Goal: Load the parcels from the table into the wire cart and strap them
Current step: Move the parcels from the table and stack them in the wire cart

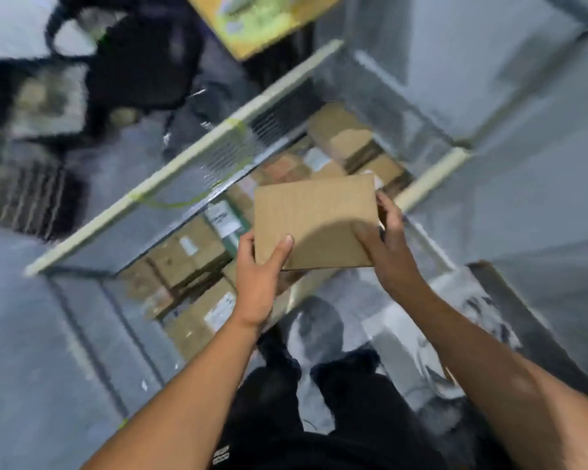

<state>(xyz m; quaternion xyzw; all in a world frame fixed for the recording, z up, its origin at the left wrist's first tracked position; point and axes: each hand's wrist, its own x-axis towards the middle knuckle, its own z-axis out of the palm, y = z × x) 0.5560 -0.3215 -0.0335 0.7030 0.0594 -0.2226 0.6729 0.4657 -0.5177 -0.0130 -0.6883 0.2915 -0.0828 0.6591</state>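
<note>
Head view: my left fingers (283, 248) curled round the near-left corner of a flat brown parcel (314, 218), thumb on top, the rest hidden beneath it. My right fingers (386, 205) clasped its right edge, tips out of sight behind the cardboard. I held it above the wire cart (184, 174), over the stacked boxes (184, 256) inside. Blur smeared their labels, and a dark bag (143, 62) beyond the cart was hard to make out.

Arms outstretched; left hand (258, 276) and right hand (387, 245) grip the parcel (316, 215)
</note>
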